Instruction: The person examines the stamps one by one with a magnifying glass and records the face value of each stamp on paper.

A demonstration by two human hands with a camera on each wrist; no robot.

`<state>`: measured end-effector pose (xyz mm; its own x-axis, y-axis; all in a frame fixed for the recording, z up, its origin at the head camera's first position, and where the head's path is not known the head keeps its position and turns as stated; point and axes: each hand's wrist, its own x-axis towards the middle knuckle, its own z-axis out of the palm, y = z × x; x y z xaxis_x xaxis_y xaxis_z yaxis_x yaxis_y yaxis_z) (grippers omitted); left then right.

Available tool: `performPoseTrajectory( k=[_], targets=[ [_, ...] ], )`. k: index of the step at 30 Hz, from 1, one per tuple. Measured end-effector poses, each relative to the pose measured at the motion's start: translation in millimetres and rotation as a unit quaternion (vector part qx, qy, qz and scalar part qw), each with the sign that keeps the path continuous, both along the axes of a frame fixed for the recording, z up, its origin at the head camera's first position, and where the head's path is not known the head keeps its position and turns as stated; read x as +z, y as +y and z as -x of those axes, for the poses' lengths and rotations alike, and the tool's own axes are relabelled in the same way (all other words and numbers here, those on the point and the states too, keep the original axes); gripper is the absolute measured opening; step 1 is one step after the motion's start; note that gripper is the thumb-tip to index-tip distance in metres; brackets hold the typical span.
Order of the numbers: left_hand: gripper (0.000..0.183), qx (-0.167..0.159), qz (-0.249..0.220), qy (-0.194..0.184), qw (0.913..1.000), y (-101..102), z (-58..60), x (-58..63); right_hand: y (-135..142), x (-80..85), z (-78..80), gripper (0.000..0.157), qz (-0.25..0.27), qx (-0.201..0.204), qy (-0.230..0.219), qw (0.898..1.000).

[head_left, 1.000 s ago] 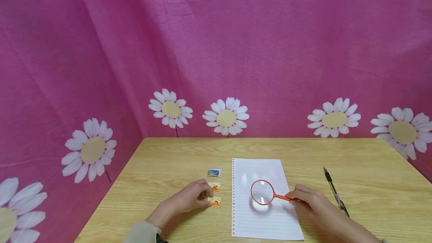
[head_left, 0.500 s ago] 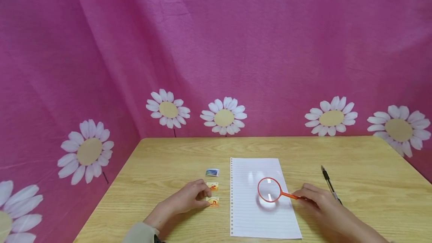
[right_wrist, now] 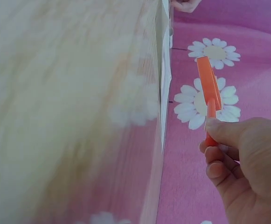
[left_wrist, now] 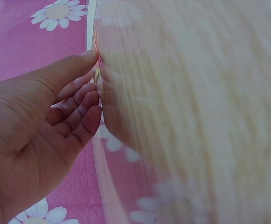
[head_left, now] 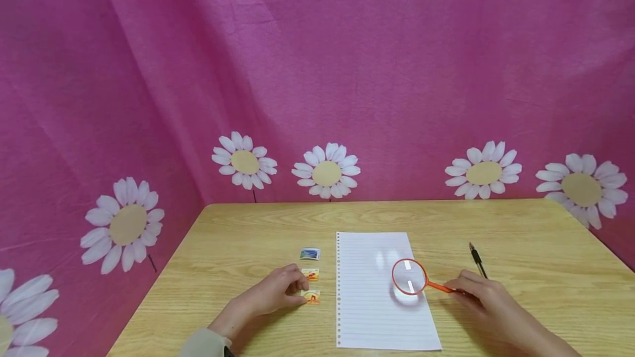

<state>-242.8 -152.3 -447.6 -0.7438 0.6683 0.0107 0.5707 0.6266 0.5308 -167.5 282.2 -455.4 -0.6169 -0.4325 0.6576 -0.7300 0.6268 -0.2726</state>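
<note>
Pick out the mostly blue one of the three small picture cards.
The farthest card from the person is mostly blue; the middle card and nearest card are yellow and orange.

White glare on the magnifying lens (head_left: 409,276)

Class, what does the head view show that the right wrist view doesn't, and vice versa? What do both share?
Head view only: the pen, the ruled lines on the paper, the left sleeve.

Right wrist view only: the magnifying glass edge-on, and fingertips curled below the thumb.

Both: the right hand holding the magnifying glass, part of the left hand, the table, the flowered pink cloth.
</note>
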Motion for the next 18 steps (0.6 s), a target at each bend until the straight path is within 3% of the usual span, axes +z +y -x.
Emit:
performPoseTrajectory(
  k=[4,9,13,18],
  targets=[
    [0.015,0.000,-0.002,-0.003,1.0000,-0.6,-0.4,0.5,5.4,-1.2,-0.4,0.046,-0.001,-0.009,0.013,1.000],
    [0.015,0.002,-0.005,-0.002,1.0000,-0.5,-0.9,1.2,14.1,-6.0,0.5,0.006,0.001,-0.009,0.033,0.999],
    [0.015,0.002,-0.005,-0.004,1.0000,0.1,-1.4,1.9,19.1,-8.2,0.2,0.016,0.005,-0.012,0.038,0.999],
    [0.015,0.005,-0.004,-0.007,1.0000,0.0,-2.1,2.0,19.6,-7.3,0.2,0.002,0.005,-0.023,0.047,0.999]
  ],
)
